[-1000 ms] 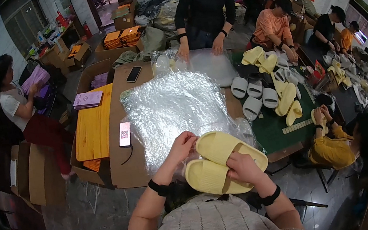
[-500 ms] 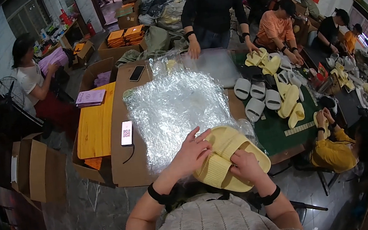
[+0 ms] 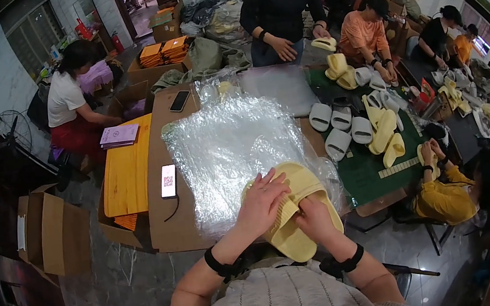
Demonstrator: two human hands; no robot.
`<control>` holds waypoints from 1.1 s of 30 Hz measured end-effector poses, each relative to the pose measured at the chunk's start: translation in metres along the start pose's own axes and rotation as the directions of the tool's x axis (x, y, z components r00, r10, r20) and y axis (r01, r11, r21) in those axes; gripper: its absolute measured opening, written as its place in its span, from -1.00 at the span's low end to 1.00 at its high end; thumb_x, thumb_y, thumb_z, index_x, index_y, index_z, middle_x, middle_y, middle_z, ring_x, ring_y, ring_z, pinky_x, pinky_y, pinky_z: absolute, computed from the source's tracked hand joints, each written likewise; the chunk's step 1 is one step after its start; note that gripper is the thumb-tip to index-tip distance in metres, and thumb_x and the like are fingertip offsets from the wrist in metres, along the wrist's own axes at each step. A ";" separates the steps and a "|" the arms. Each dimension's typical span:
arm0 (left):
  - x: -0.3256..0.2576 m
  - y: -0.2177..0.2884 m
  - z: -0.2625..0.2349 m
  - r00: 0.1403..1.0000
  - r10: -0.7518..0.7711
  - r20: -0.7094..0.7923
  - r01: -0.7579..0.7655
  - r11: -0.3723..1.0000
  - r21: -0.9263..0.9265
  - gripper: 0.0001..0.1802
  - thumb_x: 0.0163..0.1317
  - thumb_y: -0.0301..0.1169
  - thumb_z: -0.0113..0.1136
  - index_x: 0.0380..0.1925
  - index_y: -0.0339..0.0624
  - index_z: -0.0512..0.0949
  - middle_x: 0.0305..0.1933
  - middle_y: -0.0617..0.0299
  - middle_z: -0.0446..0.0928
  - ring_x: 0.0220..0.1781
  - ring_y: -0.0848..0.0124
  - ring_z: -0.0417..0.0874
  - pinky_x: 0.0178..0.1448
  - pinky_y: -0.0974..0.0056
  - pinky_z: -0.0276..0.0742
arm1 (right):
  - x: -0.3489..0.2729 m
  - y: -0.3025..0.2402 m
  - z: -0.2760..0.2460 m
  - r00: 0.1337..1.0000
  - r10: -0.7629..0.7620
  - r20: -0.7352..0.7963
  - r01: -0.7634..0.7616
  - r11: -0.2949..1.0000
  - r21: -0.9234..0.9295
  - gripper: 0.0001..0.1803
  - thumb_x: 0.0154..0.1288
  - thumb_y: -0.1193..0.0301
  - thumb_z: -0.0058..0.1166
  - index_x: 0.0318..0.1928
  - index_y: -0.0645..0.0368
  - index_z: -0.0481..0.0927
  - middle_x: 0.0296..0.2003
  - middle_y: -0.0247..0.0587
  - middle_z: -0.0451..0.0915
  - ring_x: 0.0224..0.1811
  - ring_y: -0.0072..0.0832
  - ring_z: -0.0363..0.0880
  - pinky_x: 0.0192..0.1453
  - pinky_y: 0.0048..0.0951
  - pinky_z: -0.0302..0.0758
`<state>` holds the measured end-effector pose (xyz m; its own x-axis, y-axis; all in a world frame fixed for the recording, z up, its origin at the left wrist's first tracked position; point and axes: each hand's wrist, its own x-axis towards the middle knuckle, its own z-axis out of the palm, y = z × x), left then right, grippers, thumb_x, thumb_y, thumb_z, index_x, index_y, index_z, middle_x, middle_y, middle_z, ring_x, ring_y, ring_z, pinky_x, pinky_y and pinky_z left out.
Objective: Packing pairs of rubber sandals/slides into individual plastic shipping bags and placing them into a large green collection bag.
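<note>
A pair of pale yellow slide slippers (image 3: 299, 243) is between my hands, held over the near edge of the table. My left hand (image 3: 262, 202) lies across the ribbed strap of the left slipper, fingers bent over it; its thumb is hidden. My right hand (image 3: 318, 219) is closed at the right slipper, with its fingertips tucked into the foot opening out of sight. Just beyond the slippers, crinkled clear plastic bags (image 3: 232, 148) lie in a wide shiny stack on the table.
Grey slippers (image 3: 337, 144) and yellow slippers (image 3: 383, 132) cover a green mat (image 3: 361, 189) to the right. Left are a lit phone (image 3: 168, 181), a dark phone (image 3: 179, 101), yellow mailers (image 3: 128, 177) and an open carton (image 3: 66, 227). Several people work around the tables.
The yellow pair has shifted slightly left and turned more upright in my hands. Across the table, a person has lifted a yellow slipper. The person at left has bent toward a carton.
</note>
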<state>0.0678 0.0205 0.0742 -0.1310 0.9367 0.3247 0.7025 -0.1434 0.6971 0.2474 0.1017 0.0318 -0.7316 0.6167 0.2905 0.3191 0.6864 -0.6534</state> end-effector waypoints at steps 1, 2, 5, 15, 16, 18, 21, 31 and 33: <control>-0.002 0.001 -0.002 1.000 -0.001 0.000 0.001 1.000 0.001 -0.85 0.31 -0.46 0.08 -0.15 -0.13 0.57 0.31 0.15 0.45 0.48 0.06 0.24 0.52 -0.06 0.06 | 0.002 0.000 0.003 0.998 0.044 -0.052 -0.044 0.999 0.006 -0.79 0.06 0.43 0.24 -0.37 0.26 0.48 -0.40 0.02 0.49 -0.34 0.04 0.53 -0.29 -0.05 0.48; -0.002 0.005 -0.004 0.999 0.022 -0.046 -0.019 0.998 0.061 -0.82 0.30 -0.47 0.09 -0.13 -0.10 0.58 0.31 0.17 0.45 0.47 0.06 0.25 0.52 -0.06 0.06 | 0.004 0.004 0.002 0.998 0.042 -0.050 -0.042 0.999 0.004 -0.79 0.06 0.43 0.24 -0.37 0.26 0.48 -0.40 0.02 0.49 -0.34 0.04 0.53 -0.29 -0.05 0.48; -0.004 0.012 -0.008 0.993 0.077 -0.091 -0.061 0.984 0.165 -0.77 0.28 -0.49 0.09 -0.08 -0.07 0.59 0.32 0.19 0.44 0.46 0.08 0.26 0.52 -0.07 0.06 | 0.007 0.013 0.002 0.968 0.151 -0.198 -0.150 0.988 0.020 -0.80 0.05 0.47 0.22 -0.38 0.28 0.46 -0.39 0.02 0.49 -0.38 0.02 0.49 -0.31 -0.08 0.43; -0.006 0.030 -0.007 0.974 0.228 -0.001 -0.219 0.933 0.285 -0.60 0.17 -0.52 0.14 0.06 -0.19 0.54 0.29 0.07 0.44 0.38 0.07 0.38 0.43 0.07 0.29 | 0.012 0.007 0.018 0.977 0.215 -0.004 -0.214 0.974 0.072 -0.79 0.15 0.46 0.15 -0.21 0.29 0.53 -0.30 0.09 0.53 -0.21 0.01 0.54 -0.13 -0.17 0.50; -0.006 0.031 -0.004 0.973 0.230 0.002 -0.222 0.933 0.282 -0.60 0.17 -0.52 0.14 0.06 -0.19 0.54 0.29 0.07 0.44 0.38 0.07 0.38 0.43 0.07 0.29 | 0.014 0.005 0.023 0.976 0.219 -0.006 -0.218 0.973 0.072 -0.79 0.15 0.46 0.15 -0.21 0.29 0.53 -0.30 0.09 0.53 -0.21 0.01 0.54 -0.13 -0.17 0.50; -0.008 0.036 0.003 0.968 0.243 0.068 -0.251 0.948 0.196 -0.55 0.12 -0.55 0.13 0.08 -0.21 0.52 0.28 0.05 0.44 0.38 0.07 0.38 0.43 0.08 0.29 | 0.025 0.001 0.028 0.977 0.211 0.023 -0.211 0.978 -0.008 -0.79 0.18 0.43 0.13 -0.21 0.28 0.49 -0.29 0.08 0.51 -0.20 0.00 0.53 -0.14 -0.17 0.50; -0.012 0.036 0.015 0.951 0.292 0.103 -0.304 0.943 0.134 -0.53 0.09 -0.55 0.11 0.08 -0.23 0.52 0.27 0.04 0.45 0.37 0.08 0.39 0.40 0.08 0.32 | 0.044 -0.004 0.037 0.978 0.198 0.069 -0.189 0.975 -0.121 -0.78 0.22 0.39 0.11 -0.22 0.25 0.44 -0.27 0.06 0.47 -0.19 -0.02 0.51 -0.16 -0.17 0.49; -0.026 0.049 0.014 0.934 0.314 0.172 -0.314 0.949 -0.029 -0.58 0.30 -0.42 0.11 0.16 -0.22 0.47 0.33 0.08 0.40 0.39 0.08 0.35 0.39 0.10 0.34 | 0.129 0.006 0.060 0.981 0.195 -0.020 -0.190 0.971 0.145 -0.55 0.26 0.34 0.15 0.05 0.37 0.40 -0.05 0.25 0.45 0.00 0.10 0.47 0.03 -0.11 0.45; -0.029 0.046 0.008 0.940 0.276 0.199 -0.281 0.960 0.000 -0.52 0.31 -0.28 0.16 0.20 -0.21 0.43 0.35 0.06 0.37 0.41 0.08 0.33 0.41 0.08 0.30 | 0.111 0.012 0.075 0.995 0.090 -0.043 -0.085 0.990 0.110 -0.47 0.28 0.33 0.14 0.17 0.36 0.33 0.05 0.26 0.39 0.12 0.08 0.41 0.14 -0.14 0.41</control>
<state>0.1095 -0.0104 0.0915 0.2098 0.9050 0.3700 0.7111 -0.4010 0.5776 0.1248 0.1498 0.0038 -0.6733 0.6922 0.2601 0.3120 0.5849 -0.7487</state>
